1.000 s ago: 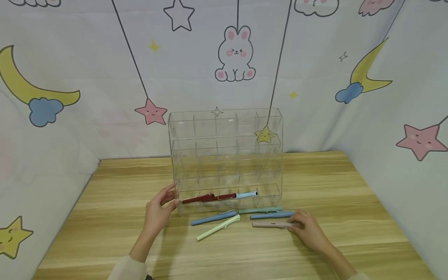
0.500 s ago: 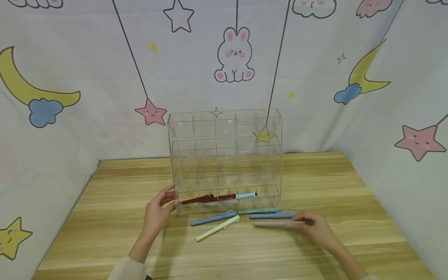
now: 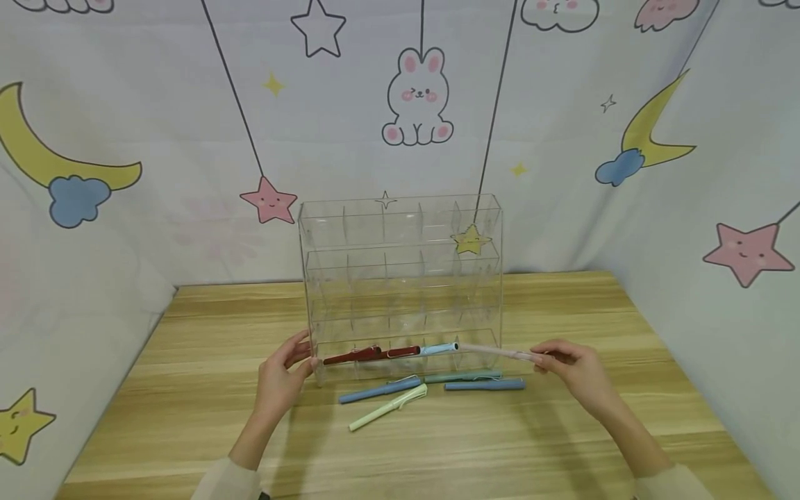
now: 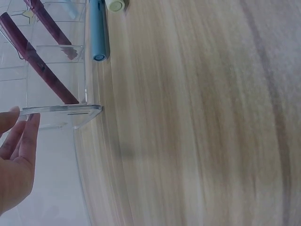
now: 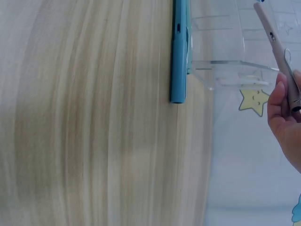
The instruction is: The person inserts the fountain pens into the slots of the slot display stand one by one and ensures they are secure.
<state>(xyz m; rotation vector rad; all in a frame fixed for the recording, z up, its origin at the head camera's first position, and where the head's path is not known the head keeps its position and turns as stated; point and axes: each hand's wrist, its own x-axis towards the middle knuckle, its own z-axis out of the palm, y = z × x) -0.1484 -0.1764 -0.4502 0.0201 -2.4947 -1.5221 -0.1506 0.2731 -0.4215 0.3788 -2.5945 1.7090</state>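
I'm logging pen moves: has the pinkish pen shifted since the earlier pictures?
Yes: the pinkish pen rose off the table, toward the lower right of the clear rack.

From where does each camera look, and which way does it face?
Head: on the head, facing forward and down at the rack; left hand, right hand and forearms show.
Left wrist: worn there, facing the table and rack's left end; left hand shows.
Right wrist: worn there, facing the table and rack's right end; right hand shows.
Head and right wrist share the pink pen.
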